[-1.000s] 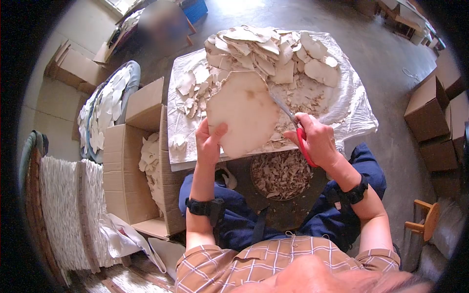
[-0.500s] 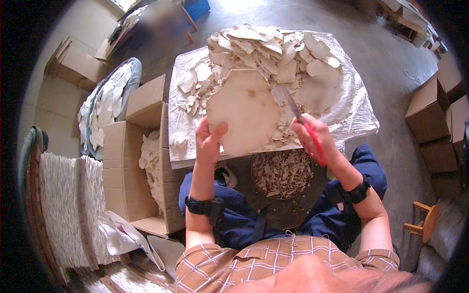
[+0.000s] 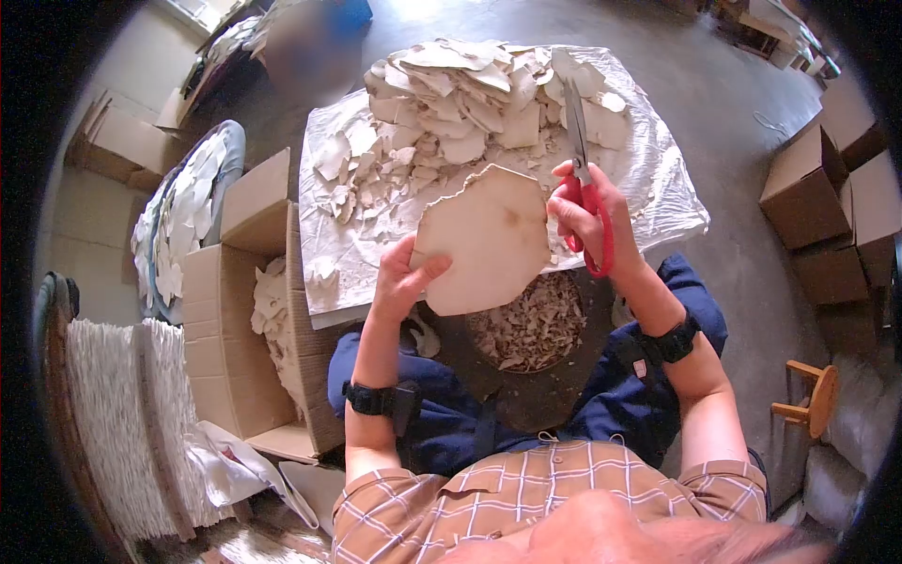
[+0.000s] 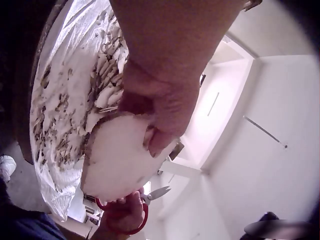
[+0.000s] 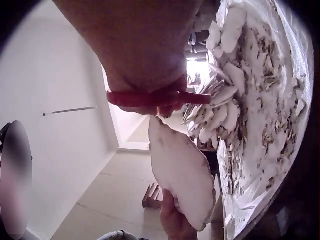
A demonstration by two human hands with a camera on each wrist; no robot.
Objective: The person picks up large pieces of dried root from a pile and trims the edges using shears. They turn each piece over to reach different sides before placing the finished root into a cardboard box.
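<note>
A pale flat piece with a rough, browned edge (image 3: 484, 244) is pinched at its lower left by the left hand (image 3: 402, 277), thumb on its face. Red-handled scissors (image 3: 594, 202) are gripped by the right hand (image 3: 599, 211), blades pointing away from the body, beside the piece's right edge. In the left wrist view the left hand (image 4: 162, 107) holds the piece (image 4: 120, 157), the scissors (image 4: 145, 199) beyond it. The right wrist view shows the right hand (image 5: 145, 90) round the red handles, the piece (image 5: 182, 170) below.
A pile of similar pieces (image 3: 460, 89) covers the back of a plastic-covered table (image 3: 658, 179). A round container of scraps (image 3: 531, 324) sits between the knees. An open cardboard box (image 3: 216, 329) stands at the left, a wooden stool (image 3: 819, 402) at the right.
The piece has turned and moved slightly right and nearer the body in the left hand. The scissors have come away from its edge and now point more straight away from the body.
</note>
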